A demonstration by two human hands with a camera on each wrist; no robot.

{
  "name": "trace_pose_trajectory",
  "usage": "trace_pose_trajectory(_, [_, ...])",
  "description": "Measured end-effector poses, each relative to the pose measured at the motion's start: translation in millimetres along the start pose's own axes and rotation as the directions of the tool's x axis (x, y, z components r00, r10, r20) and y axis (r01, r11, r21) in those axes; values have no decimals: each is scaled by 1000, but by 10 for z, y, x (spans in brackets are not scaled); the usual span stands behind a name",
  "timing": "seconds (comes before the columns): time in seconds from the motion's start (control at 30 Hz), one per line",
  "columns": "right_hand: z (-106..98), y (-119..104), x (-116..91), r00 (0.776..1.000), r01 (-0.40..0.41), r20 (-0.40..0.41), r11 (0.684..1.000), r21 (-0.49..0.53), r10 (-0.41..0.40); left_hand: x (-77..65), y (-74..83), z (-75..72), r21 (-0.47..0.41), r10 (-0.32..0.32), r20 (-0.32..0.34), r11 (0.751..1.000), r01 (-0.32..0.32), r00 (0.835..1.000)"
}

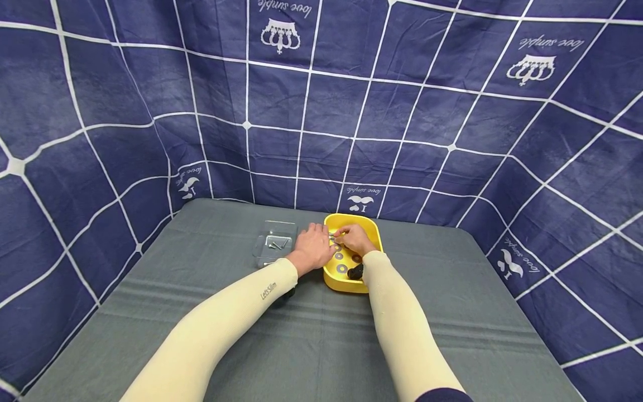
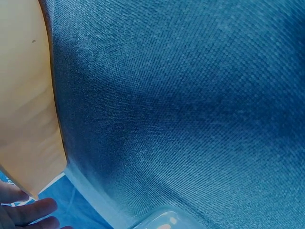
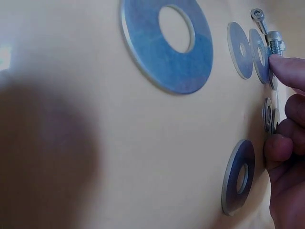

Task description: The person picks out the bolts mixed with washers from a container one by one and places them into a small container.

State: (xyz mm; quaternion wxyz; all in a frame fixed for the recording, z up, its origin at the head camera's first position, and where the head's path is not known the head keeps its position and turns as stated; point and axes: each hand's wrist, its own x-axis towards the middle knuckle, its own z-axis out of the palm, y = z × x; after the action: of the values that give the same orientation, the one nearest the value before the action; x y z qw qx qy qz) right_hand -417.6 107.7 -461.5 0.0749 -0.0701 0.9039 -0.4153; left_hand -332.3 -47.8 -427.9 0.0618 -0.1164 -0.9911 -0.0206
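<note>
cream fabric sheathes the left arm [image 1: 216, 324], which slants from the near left toward the far middle of the grey cloth [image 1: 296, 357]. just left of the wrist lies a clear plastic box [image 1: 262, 257] with a few metal bolts [image 1: 274, 245] in it. the left hand [image 1: 313, 245] rests back up at the left rim of the yellow bin [image 1: 346, 286], fingers extended toward the far side and slightly parted. the bin stands right of the box, flat washers [image 3: 167, 47] scattered over its floor. at its far left is a silver bolt [image 3: 275, 45], which one fingertip of the right hand [image 1: 355, 237] touches. that hand reaches into the bin, turned leftward at the wrist, its other fingers bent; i cannot tell whether it pinches the bolt. the right arm [image 1: 402, 324], also in cream, runs up from the near right, a dark blue sleeve [image 1: 444, 395] at its near end.
</note>
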Motion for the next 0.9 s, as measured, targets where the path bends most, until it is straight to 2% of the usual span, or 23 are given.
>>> trace_pose_trajectory(0.3, [15, -48, -54, 1000, 16, -24, 998, -53, -18, -1, 1, -14, -8, -6, 15, 1000, 6, 1000])
trace_pose_trajectory(0.5, [14, -59, -49, 1000, 0, -12, 998, -64, -1, -4, 0, -49, -9, -2, 33, 1000, 2, 999])
trace_pose_trajectory(0.7, [-3, -57, -55, 1000, -26, 15, 998, -59, 27, -5, -15, -49, -3, 17, 19, 1000, -17, 1000])
trace_pose_trajectory(0.9, [-28, -73, -54, 1000, 5, 12, 996, -90, -4, 7, -31, -32, 2, 26, 0, 1000, -26, 1000])
